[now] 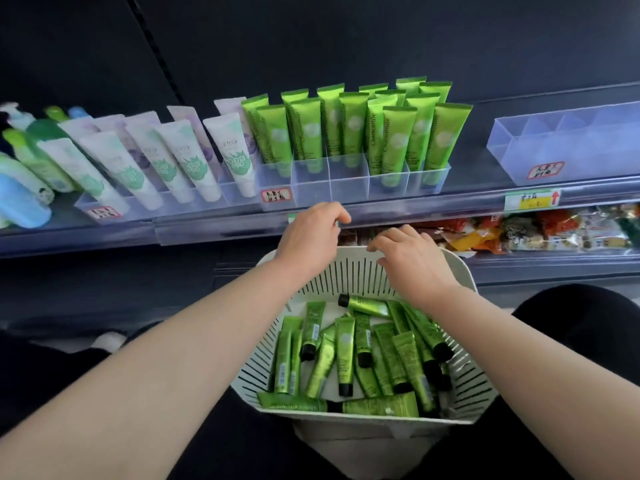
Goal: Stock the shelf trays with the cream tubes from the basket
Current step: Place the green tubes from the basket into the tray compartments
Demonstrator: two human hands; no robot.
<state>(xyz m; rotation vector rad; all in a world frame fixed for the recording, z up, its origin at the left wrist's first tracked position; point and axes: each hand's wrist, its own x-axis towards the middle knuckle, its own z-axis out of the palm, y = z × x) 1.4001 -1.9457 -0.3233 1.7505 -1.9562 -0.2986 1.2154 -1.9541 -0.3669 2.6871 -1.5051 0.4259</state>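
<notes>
A white slotted basket (254, 362) sits in front of me, holding several green cream tubes (345, 351) with black caps lying in a heap. On the shelf above, a clear divided tray (349, 183) holds several of the same green tubes (394, 140) standing upright; its front middle compartments are empty. My left hand (311, 233) hovers just below that tray at the shelf's front rail, fingers loosely curled, nothing visible in it. My right hand (412, 259) is over the basket's far rim, fingers relaxed and holding nothing.
Another clear divided tray (554, 154), empty, stands to the right on the same shelf. White and green tubes (180, 157) fill trays to the left, with bottles (24, 188) beyond them. Snack packets (519, 230) lie on the lower shelf. Price labels line the rail.
</notes>
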